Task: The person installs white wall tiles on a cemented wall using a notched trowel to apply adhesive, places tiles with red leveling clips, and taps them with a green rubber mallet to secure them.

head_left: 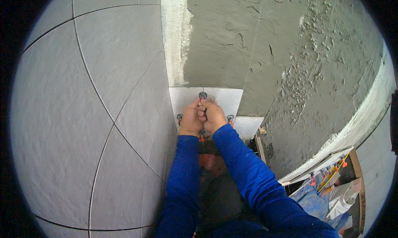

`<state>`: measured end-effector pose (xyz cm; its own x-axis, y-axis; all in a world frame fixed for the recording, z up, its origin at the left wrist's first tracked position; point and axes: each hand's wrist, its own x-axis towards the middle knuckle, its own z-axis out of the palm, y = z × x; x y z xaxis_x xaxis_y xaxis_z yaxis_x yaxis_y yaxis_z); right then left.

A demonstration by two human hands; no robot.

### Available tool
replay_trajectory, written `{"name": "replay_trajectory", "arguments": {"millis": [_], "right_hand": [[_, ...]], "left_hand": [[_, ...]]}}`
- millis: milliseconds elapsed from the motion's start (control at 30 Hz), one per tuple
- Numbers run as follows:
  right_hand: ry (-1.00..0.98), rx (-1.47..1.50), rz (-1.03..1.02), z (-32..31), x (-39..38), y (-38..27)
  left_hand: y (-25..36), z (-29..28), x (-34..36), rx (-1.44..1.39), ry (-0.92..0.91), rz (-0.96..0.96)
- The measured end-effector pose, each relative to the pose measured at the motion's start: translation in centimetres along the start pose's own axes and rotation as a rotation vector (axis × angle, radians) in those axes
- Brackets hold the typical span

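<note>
My left hand (191,120) and my right hand (212,116) meet with curled fingers at a small grey-and-red tile leveling clip (202,96) on the joint between two light tiles (225,97), low on the mortared wall. Both hands are closed at the clip; its lower part is hidden by fingers. Similar clips show at the left edge (179,119), at the right (230,119) and below my wrists (202,136). Another light tile (249,126) sits lower, to the right.
Grey tiled wall (107,63) rises close on my left. Wet grey mortar (232,39) covers the facing wall. At lower right are stacked tiles (331,154), a yellow rod (329,178), orange pieces, blue fabric (309,200) and a pale bag (342,196).
</note>
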<state>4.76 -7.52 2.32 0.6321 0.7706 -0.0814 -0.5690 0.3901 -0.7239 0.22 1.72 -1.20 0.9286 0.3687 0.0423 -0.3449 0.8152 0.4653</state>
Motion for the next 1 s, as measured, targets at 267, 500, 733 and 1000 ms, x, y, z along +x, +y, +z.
{"name": "replay_trajectory", "arguments": {"millis": [267, 500, 733, 1000], "right_hand": [[0.110, -0.422, -0.126, 0.4, -1.0, -0.8], [0.018, -0.299, -0.113, -0.1, -0.4, -0.6], [0.015, -0.157, -0.100, -0.3, -0.2, -0.5], [0.112, -0.391, -0.151, 0.0, -0.4, -0.4]], "left_hand": [[1.3, 0.5, 1.1, 0.559, 0.180, 0.079], [0.2, 1.8, 0.4, 0.390, 0.360, 0.151], [-0.6, 0.0, 1.4, -0.005, 0.082, -0.006], [0.2, 3.0, 0.2, 0.941, 0.471, 0.354]]}}
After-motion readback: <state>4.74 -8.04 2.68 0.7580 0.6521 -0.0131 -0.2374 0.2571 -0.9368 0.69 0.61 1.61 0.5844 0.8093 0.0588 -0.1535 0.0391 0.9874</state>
